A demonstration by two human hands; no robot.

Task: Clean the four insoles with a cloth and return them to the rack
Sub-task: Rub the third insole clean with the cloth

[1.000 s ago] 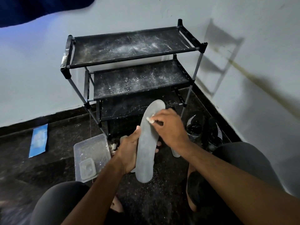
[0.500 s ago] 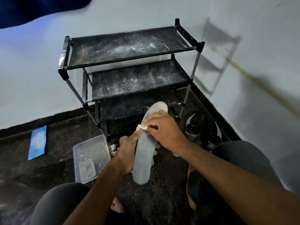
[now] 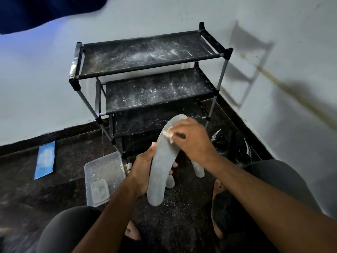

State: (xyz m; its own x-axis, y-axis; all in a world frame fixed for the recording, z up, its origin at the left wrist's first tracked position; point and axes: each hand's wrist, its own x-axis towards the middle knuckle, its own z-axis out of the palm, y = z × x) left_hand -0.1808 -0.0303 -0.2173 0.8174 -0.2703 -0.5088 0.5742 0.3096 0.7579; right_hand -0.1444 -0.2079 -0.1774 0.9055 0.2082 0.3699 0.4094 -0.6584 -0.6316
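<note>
My left hand grips a long grey insole around its middle, holding it upright in front of the rack. My right hand pinches a small white cloth and presses it against the insole's upper part. The black rack stands against the wall, its dusty shelves bare. Ends of two more grey insoles lie on the floor behind my hands, one to the right and one under the held insole.
A clear plastic tub with a smaller container inside sits on the dark floor at left. A blue packet lies near the wall. Two black shoes stand right of the rack. My knees frame the bottom of the view.
My right hand with the cloth slid down the insole to its middle, then back up toward the top end. The left hand kept its hold.
</note>
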